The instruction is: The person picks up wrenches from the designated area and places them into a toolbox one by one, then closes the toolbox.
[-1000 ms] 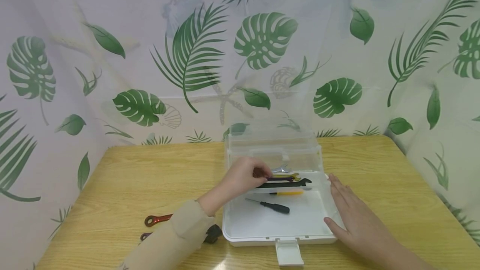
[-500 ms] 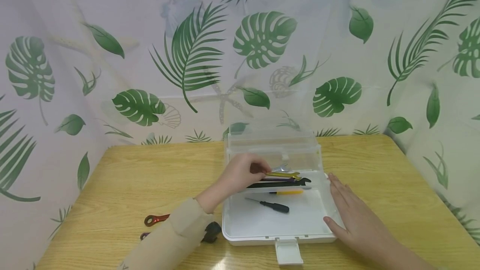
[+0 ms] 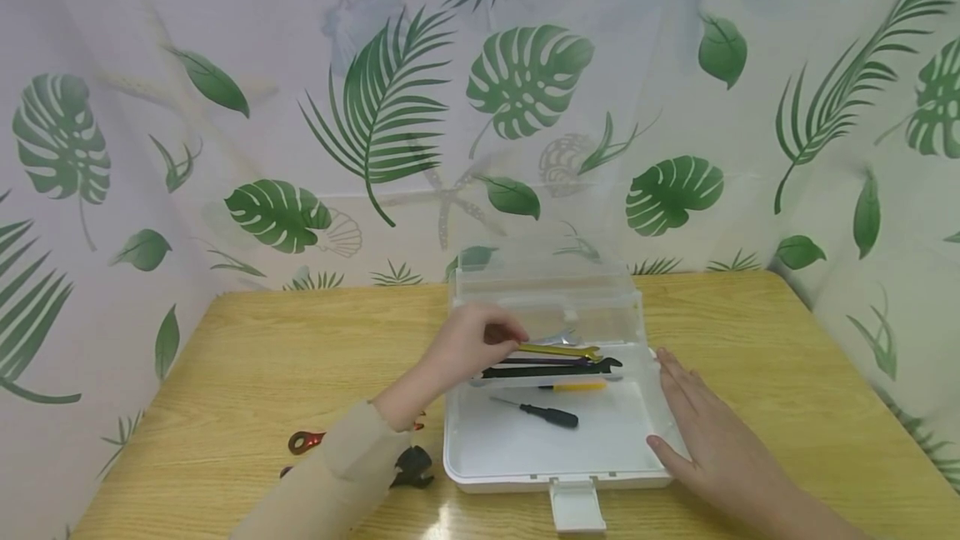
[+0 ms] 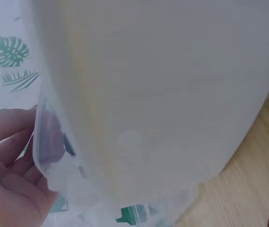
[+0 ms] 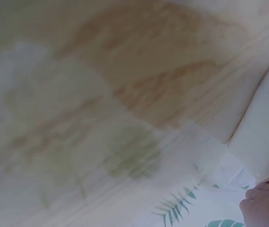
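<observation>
My left hand is over the clear tray of the open toolbox. Thumb and fingertips pinch the near-left part of a yellow open-end wrench; the hand hides its other end. Beside it in the tray lie a silver wrench, a purple wrench and a black wrench. My right hand rests with straight fingers against the toolbox's right side. Inside the box are a black-handled screwdriver and a yellow-handled tool. In the left wrist view, my left fingers reach behind a translucent wall.
Left of the toolbox, partly under my sleeve, lie a red ring-end wrench and a black tool with a jaw-like head. The raised translucent lid stands behind. A white latch hangs at the front.
My left hand has drawn back leftward along the wrenches, uncovering more of the yellow and black ones. The purple wrench sits slightly lower. My right hand has kept its place.
</observation>
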Motion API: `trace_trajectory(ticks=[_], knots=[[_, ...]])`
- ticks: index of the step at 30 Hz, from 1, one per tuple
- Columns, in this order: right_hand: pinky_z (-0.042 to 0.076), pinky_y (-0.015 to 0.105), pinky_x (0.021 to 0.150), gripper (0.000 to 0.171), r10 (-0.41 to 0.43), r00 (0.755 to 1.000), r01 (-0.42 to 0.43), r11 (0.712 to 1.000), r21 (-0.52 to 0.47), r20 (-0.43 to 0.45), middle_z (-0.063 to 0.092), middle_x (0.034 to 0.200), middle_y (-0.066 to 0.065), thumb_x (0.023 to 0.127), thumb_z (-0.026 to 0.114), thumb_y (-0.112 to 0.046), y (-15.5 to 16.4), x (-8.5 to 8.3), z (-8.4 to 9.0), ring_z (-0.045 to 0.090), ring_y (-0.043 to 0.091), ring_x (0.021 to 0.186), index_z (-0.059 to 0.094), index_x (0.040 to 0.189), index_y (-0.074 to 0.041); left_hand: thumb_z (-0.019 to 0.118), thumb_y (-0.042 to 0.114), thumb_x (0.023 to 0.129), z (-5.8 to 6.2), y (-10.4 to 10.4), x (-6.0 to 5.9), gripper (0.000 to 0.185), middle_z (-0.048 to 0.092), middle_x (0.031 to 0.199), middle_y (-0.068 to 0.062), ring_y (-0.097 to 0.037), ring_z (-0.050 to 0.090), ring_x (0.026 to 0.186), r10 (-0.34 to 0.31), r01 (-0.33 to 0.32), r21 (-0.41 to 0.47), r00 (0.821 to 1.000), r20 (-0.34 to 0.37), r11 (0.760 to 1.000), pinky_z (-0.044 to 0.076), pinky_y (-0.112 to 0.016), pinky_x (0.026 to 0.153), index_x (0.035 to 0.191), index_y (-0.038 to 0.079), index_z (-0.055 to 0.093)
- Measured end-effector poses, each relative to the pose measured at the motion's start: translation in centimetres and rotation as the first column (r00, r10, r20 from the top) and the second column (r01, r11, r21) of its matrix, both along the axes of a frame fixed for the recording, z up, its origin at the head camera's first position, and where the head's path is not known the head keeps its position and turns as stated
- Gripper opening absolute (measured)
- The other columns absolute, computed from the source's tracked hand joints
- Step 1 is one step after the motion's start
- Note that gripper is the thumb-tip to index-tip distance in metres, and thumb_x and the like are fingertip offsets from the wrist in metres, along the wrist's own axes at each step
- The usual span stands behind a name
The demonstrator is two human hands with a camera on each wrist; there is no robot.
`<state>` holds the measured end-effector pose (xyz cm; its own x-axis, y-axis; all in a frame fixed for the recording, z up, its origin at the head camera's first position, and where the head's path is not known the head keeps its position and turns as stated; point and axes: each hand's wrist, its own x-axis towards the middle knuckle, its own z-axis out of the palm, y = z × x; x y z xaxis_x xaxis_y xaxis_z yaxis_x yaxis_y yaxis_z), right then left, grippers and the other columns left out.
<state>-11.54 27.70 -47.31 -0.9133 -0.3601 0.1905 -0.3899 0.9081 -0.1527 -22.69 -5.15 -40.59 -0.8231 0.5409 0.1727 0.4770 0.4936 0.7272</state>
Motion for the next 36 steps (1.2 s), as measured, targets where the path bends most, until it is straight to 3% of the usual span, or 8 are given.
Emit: trace_trajectory(ticks=[20,29,36], knots=[[-0.021,0.004,0.115,0.09,-0.025,0.999,0.025,1.0,0.006,0.037,0.024,0.175,0.023,0.102,0.065,-0.045,-0.2,-0.1,0.3,0.036,0.044,0.155,0.025,0.164,0.007,0.073,-0.002,0.096,0.2,-4.2,1.3,0.013,0.08,0.105,-0.013,-0.023,0.076,0.094,0.099,-0.1,0.078,0.995,0.007,0.992,0.06,-0.019,0.081,0.105,0.003,0.08],[-0.019,0.005,0.118,0.089,-0.011,1.0,0.011,1.0,0.01,0.006,0.026,0.174,0.023,0.102,0.065,-0.044,-0.1,0.0,0.1,0.036,0.043,0.155,0.028,0.163,0.009,0.073,0.0,0.096,0.0,-6.6,2.1,0.012,0.081,0.104,-0.011,-0.019,0.076,0.089,0.209,-0.208,0.088,0.978,0.001,0.974,0.061,-0.023,0.079,0.104,0.005,0.081],[-0.02,0.005,0.117,0.089,-0.008,1.0,0.008,1.0,0.001,0.012,0.025,0.175,0.022,0.103,0.064,-0.044,-0.1,-0.1,-0.1,0.036,0.043,0.156,0.026,0.164,0.008,0.074,0.001,0.097,-0.6,-8.7,2.6,0.011,0.081,0.105,-0.011,-0.021,0.075,0.091,0.26,-0.26,0.075,0.966,0.007,0.963,0.062,-0.026,0.081,0.104,0.005,0.081]])
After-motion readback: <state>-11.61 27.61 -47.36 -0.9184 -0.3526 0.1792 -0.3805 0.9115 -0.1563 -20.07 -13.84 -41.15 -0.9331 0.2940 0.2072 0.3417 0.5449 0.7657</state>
